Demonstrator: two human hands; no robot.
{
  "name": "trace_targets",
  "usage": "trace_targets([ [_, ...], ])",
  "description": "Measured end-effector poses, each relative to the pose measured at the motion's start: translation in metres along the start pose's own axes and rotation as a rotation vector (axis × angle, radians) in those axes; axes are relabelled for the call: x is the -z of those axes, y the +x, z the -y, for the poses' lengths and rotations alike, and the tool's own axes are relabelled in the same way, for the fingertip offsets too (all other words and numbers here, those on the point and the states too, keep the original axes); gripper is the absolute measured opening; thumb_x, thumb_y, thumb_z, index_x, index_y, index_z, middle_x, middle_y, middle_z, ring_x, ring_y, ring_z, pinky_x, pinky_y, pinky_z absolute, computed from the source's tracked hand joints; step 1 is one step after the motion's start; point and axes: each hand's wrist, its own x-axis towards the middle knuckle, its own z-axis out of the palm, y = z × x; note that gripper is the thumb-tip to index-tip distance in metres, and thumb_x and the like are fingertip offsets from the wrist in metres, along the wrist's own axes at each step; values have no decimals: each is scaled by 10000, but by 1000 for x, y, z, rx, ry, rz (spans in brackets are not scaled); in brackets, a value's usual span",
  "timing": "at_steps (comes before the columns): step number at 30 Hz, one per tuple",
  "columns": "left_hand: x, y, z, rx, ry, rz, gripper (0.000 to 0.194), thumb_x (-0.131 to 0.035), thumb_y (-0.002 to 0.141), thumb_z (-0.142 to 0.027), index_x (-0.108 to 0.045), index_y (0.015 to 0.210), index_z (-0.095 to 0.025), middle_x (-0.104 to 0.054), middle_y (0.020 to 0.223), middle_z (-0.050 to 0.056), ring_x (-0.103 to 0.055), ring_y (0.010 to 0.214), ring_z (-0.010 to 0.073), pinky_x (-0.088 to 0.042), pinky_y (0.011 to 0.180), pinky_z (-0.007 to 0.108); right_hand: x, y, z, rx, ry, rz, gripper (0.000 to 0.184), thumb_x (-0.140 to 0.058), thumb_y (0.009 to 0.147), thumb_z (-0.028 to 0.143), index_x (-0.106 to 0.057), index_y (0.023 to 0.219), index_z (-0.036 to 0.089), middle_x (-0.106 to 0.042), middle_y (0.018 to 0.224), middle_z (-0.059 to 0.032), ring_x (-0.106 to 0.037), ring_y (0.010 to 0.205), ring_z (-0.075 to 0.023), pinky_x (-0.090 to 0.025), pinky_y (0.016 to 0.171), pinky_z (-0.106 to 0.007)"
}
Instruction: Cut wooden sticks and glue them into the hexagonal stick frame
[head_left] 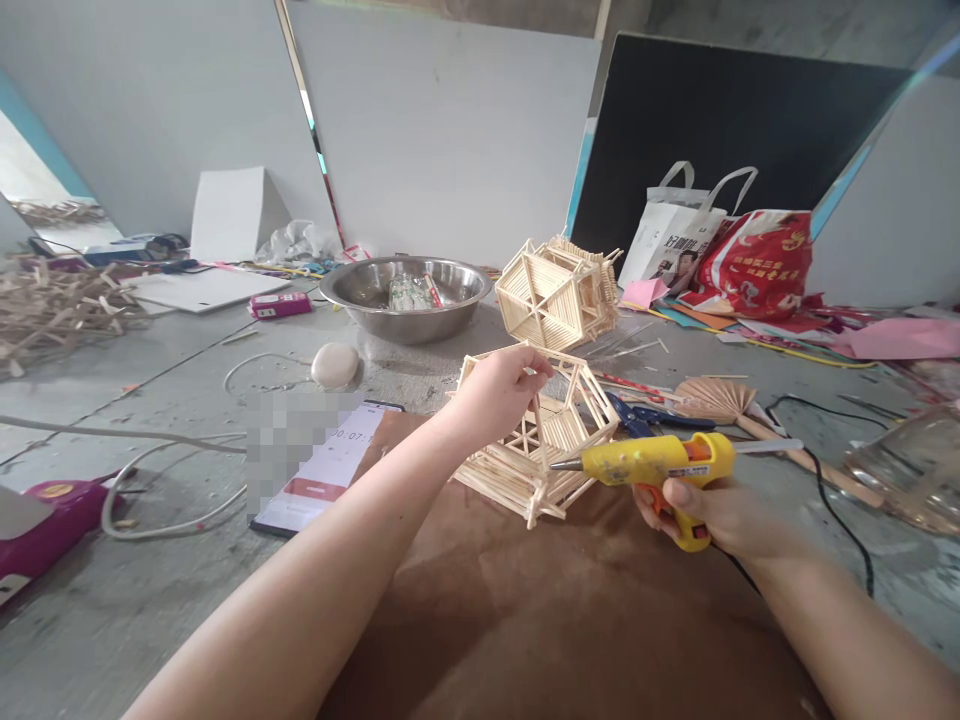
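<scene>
My left hand point(504, 385) reaches over an open, many-sided frame built of thin wooden sticks point(574, 432). Its fingers are pinched on a wooden stick point(538, 435) that points down into the frame's near side. In my right hand point(701, 510) is a yellow hot glue gun point(652, 465), gripped by its handle with fingers near the orange trigger. The gun's metal nozzle points left, close to the lower end of that stick; whether they touch I cannot tell. A clear glue stick pokes out of the gun's back. The frame rests on a brown sheet point(487, 620).
Behind the frame stands a second stick structure point(555, 295), with a steel basin point(409, 325) to its left. Blue-handled pliers point(652, 415) lie behind the glue gun. A phone point(322, 470) lies left; a black cord point(832, 500) runs at right. Bags point(761, 265) stand at the back right.
</scene>
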Motion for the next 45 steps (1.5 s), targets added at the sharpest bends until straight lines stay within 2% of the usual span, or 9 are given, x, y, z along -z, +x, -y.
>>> trace_targets([
  [12,-1,0,0,8,26,-10,175,-418,776,-239,-559,847,-165,-534,565,-5,-433,456,70,-315,422,186,-10,5,1,0,96,-43,358,-534,688,513,-536,684,155,-540,596,-9,-417,423,-59,-312,384,-195],
  [26,0,-2,-5,32,103,15,165,-390,770,-176,-540,837,-174,-468,449,-46,-412,391,67,-318,440,196,-11,4,3,-25,80,-66,345,-552,682,493,-541,647,150,-545,573,-13,-429,417,-59,-321,372,-187],
  [38,-1,-2,-4,33,109,40,169,-387,780,-199,-542,843,-172,-435,416,-57,-398,345,72,-310,405,196,-10,4,3,-31,80,-67,328,-558,686,479,-544,652,153,-548,576,-13,-428,424,-62,-316,379,-191],
  [45,-1,-1,-3,19,174,12,180,-408,778,-196,-566,859,-173,-470,457,-43,-429,396,77,-361,487,212,-10,5,2,-29,84,-80,339,-569,674,485,-551,653,148,-550,568,-14,-431,419,-59,-315,370,-183],
])
